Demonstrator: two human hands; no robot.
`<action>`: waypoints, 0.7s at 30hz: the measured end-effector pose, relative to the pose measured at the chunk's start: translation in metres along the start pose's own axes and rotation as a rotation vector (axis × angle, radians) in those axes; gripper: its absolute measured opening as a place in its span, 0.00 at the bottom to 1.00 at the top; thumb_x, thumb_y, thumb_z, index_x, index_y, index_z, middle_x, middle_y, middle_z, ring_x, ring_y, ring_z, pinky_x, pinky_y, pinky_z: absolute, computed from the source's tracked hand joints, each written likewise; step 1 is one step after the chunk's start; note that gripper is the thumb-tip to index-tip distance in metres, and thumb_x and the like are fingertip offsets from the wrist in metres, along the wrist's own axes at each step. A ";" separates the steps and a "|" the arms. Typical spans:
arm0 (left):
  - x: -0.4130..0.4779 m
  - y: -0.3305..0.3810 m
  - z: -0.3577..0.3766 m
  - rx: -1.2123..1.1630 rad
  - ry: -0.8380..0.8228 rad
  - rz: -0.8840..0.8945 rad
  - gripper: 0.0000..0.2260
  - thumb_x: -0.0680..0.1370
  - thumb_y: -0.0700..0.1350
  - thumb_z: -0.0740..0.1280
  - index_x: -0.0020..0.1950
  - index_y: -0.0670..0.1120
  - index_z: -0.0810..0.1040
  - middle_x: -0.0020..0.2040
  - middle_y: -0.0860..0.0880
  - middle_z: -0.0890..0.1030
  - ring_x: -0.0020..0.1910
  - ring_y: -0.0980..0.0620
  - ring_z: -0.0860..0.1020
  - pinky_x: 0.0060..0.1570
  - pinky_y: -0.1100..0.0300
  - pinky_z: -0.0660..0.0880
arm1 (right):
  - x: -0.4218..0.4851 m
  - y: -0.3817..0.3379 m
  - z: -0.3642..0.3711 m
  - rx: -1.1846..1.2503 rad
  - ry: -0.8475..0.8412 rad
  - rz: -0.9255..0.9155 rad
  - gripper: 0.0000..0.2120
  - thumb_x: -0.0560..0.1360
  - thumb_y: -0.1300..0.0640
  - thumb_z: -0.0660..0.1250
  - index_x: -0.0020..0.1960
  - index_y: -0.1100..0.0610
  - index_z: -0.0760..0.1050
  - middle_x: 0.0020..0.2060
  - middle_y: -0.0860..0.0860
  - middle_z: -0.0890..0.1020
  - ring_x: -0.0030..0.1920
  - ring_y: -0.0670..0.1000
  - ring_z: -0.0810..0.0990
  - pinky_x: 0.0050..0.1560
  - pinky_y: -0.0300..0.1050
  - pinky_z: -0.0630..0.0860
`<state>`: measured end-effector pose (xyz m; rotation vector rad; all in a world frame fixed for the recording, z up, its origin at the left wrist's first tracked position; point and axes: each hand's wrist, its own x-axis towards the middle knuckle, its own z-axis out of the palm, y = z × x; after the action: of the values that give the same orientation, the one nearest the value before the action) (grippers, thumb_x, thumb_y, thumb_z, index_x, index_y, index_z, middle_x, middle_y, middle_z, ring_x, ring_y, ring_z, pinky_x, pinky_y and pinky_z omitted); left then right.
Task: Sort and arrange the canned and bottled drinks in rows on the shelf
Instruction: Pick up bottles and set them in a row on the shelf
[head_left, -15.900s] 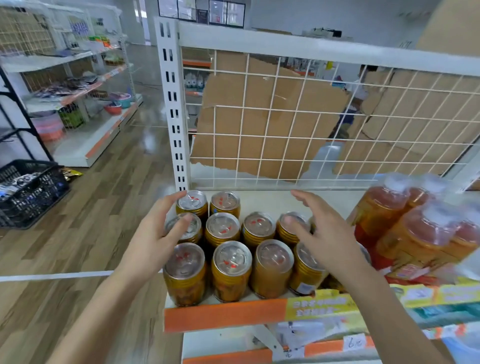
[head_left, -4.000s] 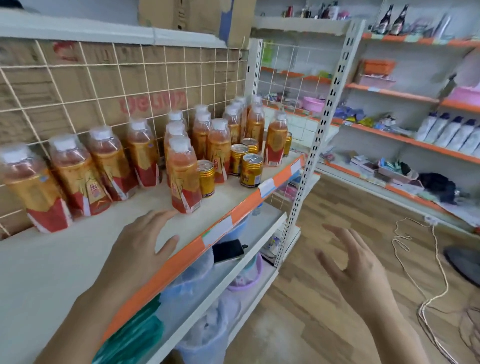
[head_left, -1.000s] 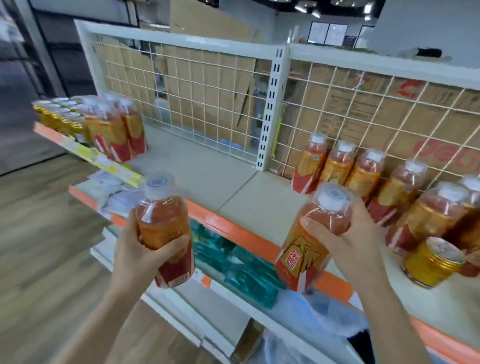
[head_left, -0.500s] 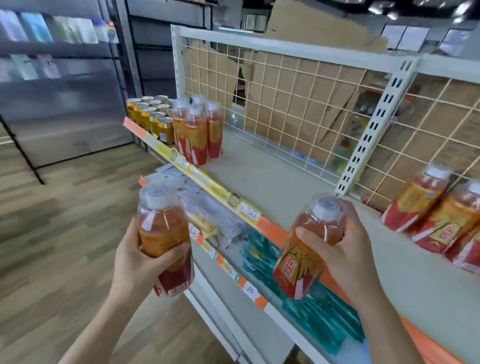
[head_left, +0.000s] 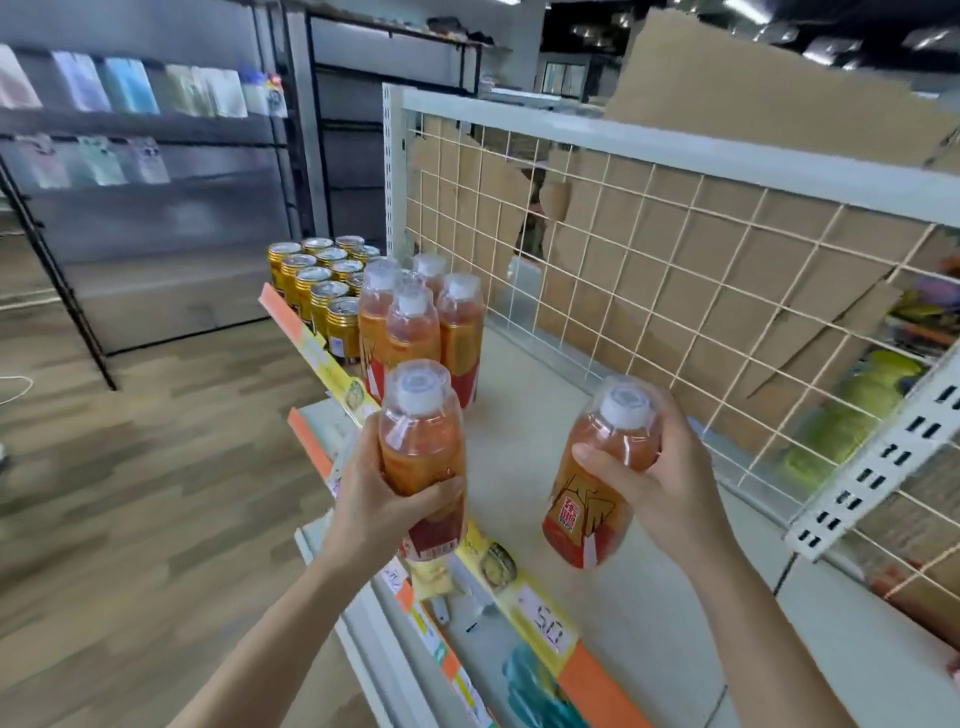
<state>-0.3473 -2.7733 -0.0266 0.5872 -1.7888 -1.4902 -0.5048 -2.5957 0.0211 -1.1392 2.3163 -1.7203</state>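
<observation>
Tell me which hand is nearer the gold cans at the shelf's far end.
Left. The left hand, gripping a bottle, is at the shelf front edge, in line with the cans; the right hand holds a second bottle farther right, over the shelf.

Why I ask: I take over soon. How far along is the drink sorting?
Done: cans stand in rows at the shelf end, some bottles grouped beside them. In hand: the left hand grips one bottle, the right hand a second bottle. Left: setting both down beside that group.
</observation>
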 end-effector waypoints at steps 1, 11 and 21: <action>0.014 -0.004 0.007 -0.014 -0.016 -0.002 0.33 0.54 0.54 0.77 0.57 0.57 0.71 0.52 0.50 0.80 0.50 0.54 0.80 0.45 0.62 0.78 | 0.013 0.005 0.004 0.010 -0.012 0.006 0.30 0.57 0.38 0.71 0.57 0.43 0.70 0.47 0.39 0.80 0.46 0.41 0.80 0.48 0.43 0.76; 0.095 -0.039 0.060 0.068 -0.089 0.000 0.32 0.64 0.40 0.78 0.61 0.54 0.67 0.54 0.56 0.77 0.50 0.64 0.77 0.41 0.75 0.73 | 0.103 0.059 0.041 0.056 -0.054 0.023 0.26 0.64 0.51 0.77 0.58 0.47 0.70 0.47 0.40 0.80 0.47 0.40 0.80 0.54 0.50 0.77; 0.104 -0.048 0.061 0.352 0.052 0.111 0.35 0.62 0.51 0.79 0.64 0.51 0.67 0.55 0.61 0.67 0.58 0.57 0.71 0.58 0.60 0.73 | 0.154 0.068 0.089 0.035 -0.111 -0.049 0.30 0.66 0.42 0.73 0.63 0.45 0.64 0.55 0.42 0.75 0.56 0.45 0.76 0.56 0.45 0.75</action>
<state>-0.4646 -2.8217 -0.0520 0.6784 -2.0233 -1.0833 -0.6146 -2.7477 -0.0123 -1.2604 2.2032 -1.6608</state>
